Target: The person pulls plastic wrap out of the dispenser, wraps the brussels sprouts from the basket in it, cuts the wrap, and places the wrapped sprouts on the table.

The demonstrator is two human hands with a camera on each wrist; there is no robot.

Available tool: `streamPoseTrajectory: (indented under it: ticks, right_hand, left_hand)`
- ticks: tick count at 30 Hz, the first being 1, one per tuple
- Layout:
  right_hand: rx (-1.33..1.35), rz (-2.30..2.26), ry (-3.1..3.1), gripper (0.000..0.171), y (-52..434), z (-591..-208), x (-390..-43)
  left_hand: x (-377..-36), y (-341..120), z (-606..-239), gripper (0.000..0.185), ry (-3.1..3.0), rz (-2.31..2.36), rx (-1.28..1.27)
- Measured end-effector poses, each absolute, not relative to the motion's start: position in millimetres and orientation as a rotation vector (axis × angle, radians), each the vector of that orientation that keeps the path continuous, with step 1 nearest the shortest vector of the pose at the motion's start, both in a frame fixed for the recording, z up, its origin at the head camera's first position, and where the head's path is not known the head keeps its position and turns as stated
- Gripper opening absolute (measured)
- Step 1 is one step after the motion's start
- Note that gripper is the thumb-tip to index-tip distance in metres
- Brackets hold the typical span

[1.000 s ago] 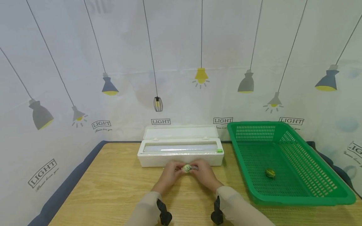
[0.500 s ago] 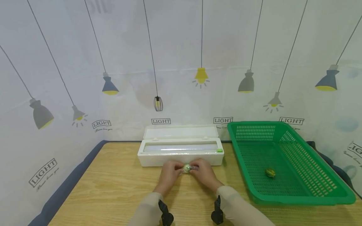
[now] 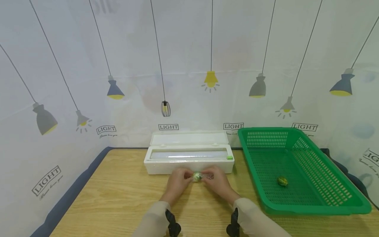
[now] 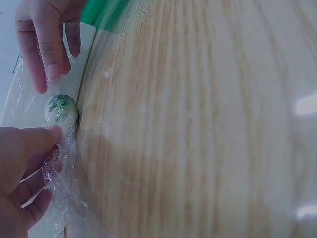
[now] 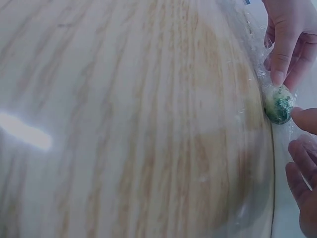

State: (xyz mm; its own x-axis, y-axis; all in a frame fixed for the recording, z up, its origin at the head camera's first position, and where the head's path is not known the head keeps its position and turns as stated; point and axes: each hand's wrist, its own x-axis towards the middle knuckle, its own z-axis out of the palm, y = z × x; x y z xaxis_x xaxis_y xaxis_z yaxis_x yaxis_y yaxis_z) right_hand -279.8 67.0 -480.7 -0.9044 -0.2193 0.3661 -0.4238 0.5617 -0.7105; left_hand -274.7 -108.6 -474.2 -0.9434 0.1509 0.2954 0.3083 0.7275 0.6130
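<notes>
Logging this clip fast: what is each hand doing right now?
Left hand: pinches the cling film around the small green ball.
Right hand: pinches the same film on the ball's other side.

Pale wood-grain counter [image 3: 118, 197], smooth, with a soft sheen catching glare in both wrist views. Thin clear cling film [image 4: 62, 173], crinkled and glossy, wrapped over a small mottled green-and-white ball [image 3: 196, 176]. White dispenser box [image 3: 189, 158] in smooth matt plastic. Green basket [image 3: 311, 204] of perforated, slightly shiny plastic. Printed backdrop [image 3: 189, 49] like matt cloth or vinyl, faintly creased.
</notes>
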Motion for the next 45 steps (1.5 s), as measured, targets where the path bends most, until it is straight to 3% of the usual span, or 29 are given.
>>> streamPoseTrajectory:
  ticks: [32, 45]
  right_hand:
    - [0.425, 1.186, -2.442, 0.014, 83.4, -462.4, -276.5]
    - [0.107, 1.32, -2.395, 0.011, 95.1, -459.2, -276.7]
  left_hand:
    - [-273.7, -106.0, -463.2, 0.012, -2.688, -0.838, -0.497]
    - [-280.9, -94.1, -436.4, 0.009, -2.702, -0.881, -0.574]
